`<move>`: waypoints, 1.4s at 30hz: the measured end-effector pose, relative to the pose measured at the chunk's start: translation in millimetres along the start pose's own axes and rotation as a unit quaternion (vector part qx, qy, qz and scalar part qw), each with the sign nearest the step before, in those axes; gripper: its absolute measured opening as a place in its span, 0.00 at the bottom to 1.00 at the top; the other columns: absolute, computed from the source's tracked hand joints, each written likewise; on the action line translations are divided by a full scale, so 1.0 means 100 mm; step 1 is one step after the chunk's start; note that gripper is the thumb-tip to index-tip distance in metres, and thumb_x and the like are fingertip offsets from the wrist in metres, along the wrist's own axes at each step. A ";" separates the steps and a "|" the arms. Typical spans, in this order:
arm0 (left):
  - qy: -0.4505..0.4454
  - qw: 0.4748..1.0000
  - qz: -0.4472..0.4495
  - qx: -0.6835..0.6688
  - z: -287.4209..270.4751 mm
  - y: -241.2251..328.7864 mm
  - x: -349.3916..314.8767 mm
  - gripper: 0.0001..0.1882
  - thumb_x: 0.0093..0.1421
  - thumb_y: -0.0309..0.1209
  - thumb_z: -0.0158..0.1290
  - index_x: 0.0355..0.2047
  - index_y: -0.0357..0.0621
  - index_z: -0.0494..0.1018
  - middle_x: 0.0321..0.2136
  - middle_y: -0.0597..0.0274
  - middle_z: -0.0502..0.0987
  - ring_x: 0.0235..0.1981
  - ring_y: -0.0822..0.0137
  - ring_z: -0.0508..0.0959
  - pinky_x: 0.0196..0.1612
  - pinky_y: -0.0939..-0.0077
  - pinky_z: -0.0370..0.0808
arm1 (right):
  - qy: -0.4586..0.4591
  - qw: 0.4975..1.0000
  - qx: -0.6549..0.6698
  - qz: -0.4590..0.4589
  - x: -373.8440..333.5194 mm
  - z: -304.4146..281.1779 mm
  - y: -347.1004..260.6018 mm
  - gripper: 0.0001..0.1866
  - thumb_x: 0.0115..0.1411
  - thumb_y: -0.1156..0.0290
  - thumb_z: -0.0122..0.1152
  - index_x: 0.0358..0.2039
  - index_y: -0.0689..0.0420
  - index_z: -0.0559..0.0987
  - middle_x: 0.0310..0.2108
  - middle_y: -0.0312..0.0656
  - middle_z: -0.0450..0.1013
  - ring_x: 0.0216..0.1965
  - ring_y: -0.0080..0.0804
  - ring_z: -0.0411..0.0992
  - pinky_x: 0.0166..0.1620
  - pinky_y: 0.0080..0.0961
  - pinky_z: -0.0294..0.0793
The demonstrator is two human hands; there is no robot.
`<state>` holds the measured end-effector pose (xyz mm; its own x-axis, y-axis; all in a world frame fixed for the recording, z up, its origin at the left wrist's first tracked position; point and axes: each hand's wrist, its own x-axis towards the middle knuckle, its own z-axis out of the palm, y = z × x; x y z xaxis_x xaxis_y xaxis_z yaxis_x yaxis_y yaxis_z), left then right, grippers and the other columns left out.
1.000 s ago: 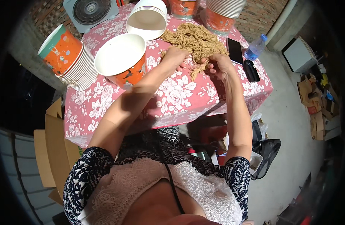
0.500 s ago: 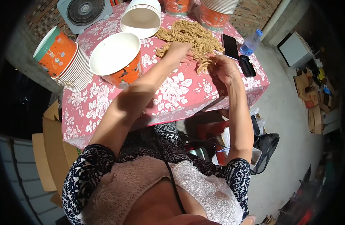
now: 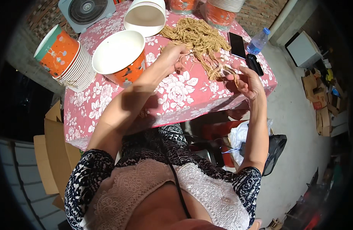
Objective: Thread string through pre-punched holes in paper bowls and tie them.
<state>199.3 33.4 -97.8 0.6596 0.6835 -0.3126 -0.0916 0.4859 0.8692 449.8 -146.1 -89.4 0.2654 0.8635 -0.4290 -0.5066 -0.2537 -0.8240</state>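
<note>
A tangled heap of tan cord (image 3: 195,34) lies on the flowered pink tablecloth (image 3: 176,92), with loose strands trailing toward me. At the heap's near left edge my left hand (image 3: 172,59) is closed in a pinch, and a thin loop of cord comes out from its fingertips. My right hand (image 3: 248,83) is raised at the right, palm partly turned up, its fingers curled on the ends of some cord strands. Those strands run from it back to the heap. Between the two hands the pulled-out strands hang apart over the cloth.
Left of my left arm stand a white-lined orange paper bucket (image 3: 119,53) and a tilted stack of such buckets (image 3: 65,57). More buckets (image 3: 145,17) lie behind. On the right are a phone (image 3: 236,45), a black case (image 3: 254,65) and a water bottle (image 3: 258,41). A fan (image 3: 87,13) sits far left.
My right hand has moved right and toward me, drawing cord strands out of the heap. My left hand has shifted slightly left, with a thin loop now showing at its fingers.
</note>
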 end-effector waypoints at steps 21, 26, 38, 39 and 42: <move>-0.073 0.664 0.392 0.632 0.25 -0.35 0.02 0.07 0.50 0.24 0.51 0.31 0.38 0.75 0.28 0.50 0.77 0.37 0.48 0.77 0.43 0.54 0.72 | 0.030 0.662 -0.601 -0.446 0.19 0.26 0.45 0.06 0.50 0.78 0.56 0.29 0.61 0.79 0.29 0.51 0.70 0.38 0.49 0.70 0.43 0.40 0.70; -0.136 0.829 0.312 0.443 0.03 -0.25 -0.23 0.07 0.51 0.16 0.45 0.26 0.34 0.73 0.26 0.60 0.75 0.27 0.72 0.73 0.30 0.76 0.69 | 0.057 0.725 -0.555 -0.404 -0.03 -0.04 0.28 0.04 0.49 0.79 0.50 0.25 0.64 0.74 0.29 0.52 0.68 0.37 0.50 0.69 0.43 0.39 0.68; -0.195 0.880 -0.015 0.433 0.02 -0.05 -0.96 0.11 0.60 0.32 0.49 0.30 0.38 0.77 0.20 0.66 0.76 0.17 0.76 0.71 0.18 0.76 0.65 | 0.001 0.692 -0.548 -0.470 -0.04 0.29 0.51 0.19 0.50 0.82 0.53 0.43 0.57 0.80 0.43 0.46 0.74 0.45 0.47 0.70 0.50 0.38 0.70; -0.136 0.886 0.028 0.443 -0.03 -0.09 -0.88 0.12 0.60 0.33 0.48 0.29 0.38 0.76 0.19 0.66 0.76 0.18 0.76 0.71 0.18 0.77 0.65 | -0.015 0.670 -0.559 -0.489 -0.04 0.39 0.54 0.20 0.51 0.83 0.52 0.45 0.57 0.79 0.46 0.45 0.73 0.48 0.47 0.69 0.52 0.38 0.69; 0.012 0.874 0.076 0.481 -0.07 -0.13 -0.75 0.12 0.59 0.33 0.47 0.26 0.37 0.75 0.18 0.56 0.76 0.20 0.67 0.75 0.23 0.70 0.69 | -0.093 0.648 -0.572 -0.495 0.03 0.54 0.61 0.24 0.47 0.86 0.51 0.46 0.57 0.79 0.47 0.42 0.75 0.49 0.46 0.67 0.56 0.38 0.67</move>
<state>145.4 -20.5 -88.1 0.6777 0.7171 -0.1629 0.4990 -0.2858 0.8181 375.3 -136.1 -121.3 -0.1612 0.8599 0.4844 0.8032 0.3995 -0.4418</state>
